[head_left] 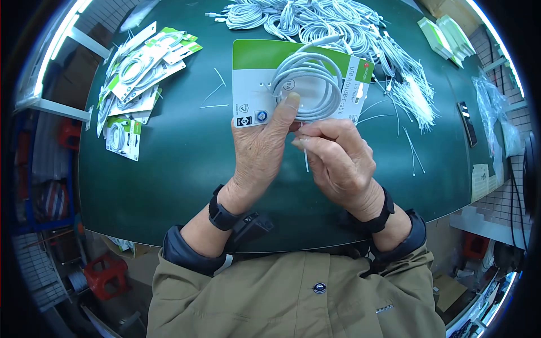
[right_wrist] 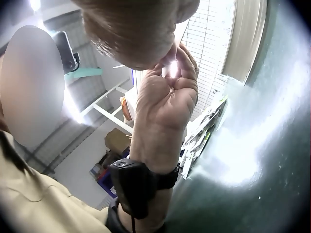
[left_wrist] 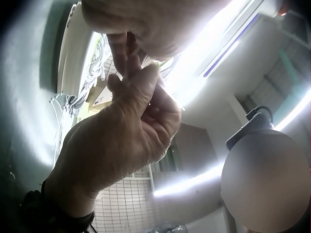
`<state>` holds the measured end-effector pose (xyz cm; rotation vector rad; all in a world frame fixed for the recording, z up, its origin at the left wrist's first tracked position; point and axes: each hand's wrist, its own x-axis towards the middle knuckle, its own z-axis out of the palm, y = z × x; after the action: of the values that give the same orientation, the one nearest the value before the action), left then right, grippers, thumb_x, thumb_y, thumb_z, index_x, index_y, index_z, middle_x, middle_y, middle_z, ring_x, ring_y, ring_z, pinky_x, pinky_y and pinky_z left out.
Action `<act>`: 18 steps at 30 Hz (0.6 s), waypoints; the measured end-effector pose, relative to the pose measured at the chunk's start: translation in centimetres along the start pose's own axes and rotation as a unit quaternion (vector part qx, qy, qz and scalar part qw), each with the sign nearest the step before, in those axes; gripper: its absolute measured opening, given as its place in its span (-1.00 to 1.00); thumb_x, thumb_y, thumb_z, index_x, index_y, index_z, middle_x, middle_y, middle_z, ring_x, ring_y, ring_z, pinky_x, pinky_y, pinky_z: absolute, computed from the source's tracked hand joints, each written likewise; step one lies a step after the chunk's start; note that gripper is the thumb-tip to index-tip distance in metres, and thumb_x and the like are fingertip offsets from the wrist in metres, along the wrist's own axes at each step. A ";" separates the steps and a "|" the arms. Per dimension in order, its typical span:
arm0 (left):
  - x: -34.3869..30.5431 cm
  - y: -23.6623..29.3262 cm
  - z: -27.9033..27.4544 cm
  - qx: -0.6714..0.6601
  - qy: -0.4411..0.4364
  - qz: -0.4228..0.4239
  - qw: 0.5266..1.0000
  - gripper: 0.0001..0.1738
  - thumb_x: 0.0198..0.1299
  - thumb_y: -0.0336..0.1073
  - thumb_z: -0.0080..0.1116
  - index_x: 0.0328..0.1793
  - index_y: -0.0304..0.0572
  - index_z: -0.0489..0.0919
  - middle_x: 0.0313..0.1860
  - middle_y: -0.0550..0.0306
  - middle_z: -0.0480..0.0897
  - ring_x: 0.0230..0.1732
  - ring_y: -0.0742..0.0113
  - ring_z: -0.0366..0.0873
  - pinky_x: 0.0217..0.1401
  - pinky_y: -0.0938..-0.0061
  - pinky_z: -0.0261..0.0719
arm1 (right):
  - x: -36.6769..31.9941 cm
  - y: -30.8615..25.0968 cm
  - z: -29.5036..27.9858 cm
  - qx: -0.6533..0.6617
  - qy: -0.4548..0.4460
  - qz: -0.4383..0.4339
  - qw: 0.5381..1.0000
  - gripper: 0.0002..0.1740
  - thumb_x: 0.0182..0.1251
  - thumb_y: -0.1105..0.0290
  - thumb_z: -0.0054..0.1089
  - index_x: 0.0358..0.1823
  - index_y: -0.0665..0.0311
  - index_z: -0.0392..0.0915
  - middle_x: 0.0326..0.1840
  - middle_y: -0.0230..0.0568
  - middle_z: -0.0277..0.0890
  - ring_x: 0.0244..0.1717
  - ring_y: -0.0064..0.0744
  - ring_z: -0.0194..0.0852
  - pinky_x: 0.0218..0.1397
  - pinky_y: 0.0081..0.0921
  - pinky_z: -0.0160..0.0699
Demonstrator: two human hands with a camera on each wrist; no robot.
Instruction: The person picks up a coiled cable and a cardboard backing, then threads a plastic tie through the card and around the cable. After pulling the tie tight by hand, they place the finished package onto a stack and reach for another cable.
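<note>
My left hand (head_left: 260, 147) holds a green and white printed card (head_left: 251, 87) upright over the table, its thumb pressing on a coil of pale grey USB cable (head_left: 337, 93) on the card's front. Under the card's lower edge, my right hand (head_left: 341, 160) pinches a thin white cable tie (head_left: 307, 161) between thumb and fingertips. The tie's tail points down toward me. In the left wrist view, the right hand (left_wrist: 109, 145) has its fingers bent close to the left. The right wrist view shows the left palm (right_wrist: 163, 109); the card is mostly hidden there.
Carded cables (head_left: 135, 70) are piled at the table's left. Loose coiled cables (head_left: 327, 25) lie at the back, with a bundle of white ties (head_left: 414, 98) to their right. Stray ties (head_left: 414, 152) lie on the green table (head_left: 169, 191). A dark phone-like device (head_left: 466, 124) sits at right.
</note>
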<state>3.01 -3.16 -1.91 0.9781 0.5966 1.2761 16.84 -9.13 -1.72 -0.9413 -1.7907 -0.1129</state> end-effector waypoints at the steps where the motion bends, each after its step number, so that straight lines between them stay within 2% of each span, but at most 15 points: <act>1: 0.0 -0.1 -0.1 0.007 -0.003 0.000 1.000 -0.69 0.46 -0.33 0.35 0.21 -0.33 0.62 -0.01 0.11 0.74 -0.15 0.43 0.73 -0.13 0.48 0.81 | -0.1 0.0 0.1 0.013 0.005 -0.001 1.000 -0.74 0.07 0.73 0.40 -0.18 0.40 0.65 -0.10 -0.06 0.63 -0.24 -0.22 0.76 -0.29 -0.40 0.80; 7: -0.1 0.2 0.8 -0.032 0.015 -0.005 0.999 -0.70 0.47 -0.35 0.33 0.22 -0.34 0.59 -0.03 0.07 0.73 -0.19 0.39 0.75 -0.18 0.49 0.83 | -0.5 -0.1 0.4 0.056 0.010 -0.013 0.998 -0.70 0.07 0.75 0.38 -0.13 0.42 0.63 -0.10 -0.02 0.62 -0.21 -0.15 0.73 -0.26 -0.36 0.78; 13: 0.0 -0.2 0.0 -0.018 -0.006 -0.021 1.000 -0.68 0.49 -0.34 0.30 0.24 -0.37 0.57 0.00 -0.01 0.74 -0.21 0.28 0.80 -0.23 0.48 0.84 | -0.8 0.3 0.6 0.092 0.011 -0.034 0.995 -0.69 0.08 0.75 0.39 -0.12 0.41 0.60 -0.08 -0.01 0.63 -0.23 -0.12 0.71 -0.25 -0.32 0.77; 18: -0.1 0.2 0.5 -0.035 -0.001 -0.013 0.999 -0.69 0.49 -0.35 0.30 0.23 -0.37 0.58 0.00 0.00 0.74 -0.15 0.31 0.79 -0.22 0.47 0.84 | -0.7 0.3 0.5 0.101 0.012 -0.038 0.994 -0.72 0.15 0.72 0.41 -0.13 0.38 0.57 -0.08 -0.01 0.65 -0.23 -0.12 0.72 -0.22 -0.31 0.77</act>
<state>3.32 -3.37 -1.54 0.9109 0.5591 1.2640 16.76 -9.01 -2.60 -0.7257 -1.7783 0.0088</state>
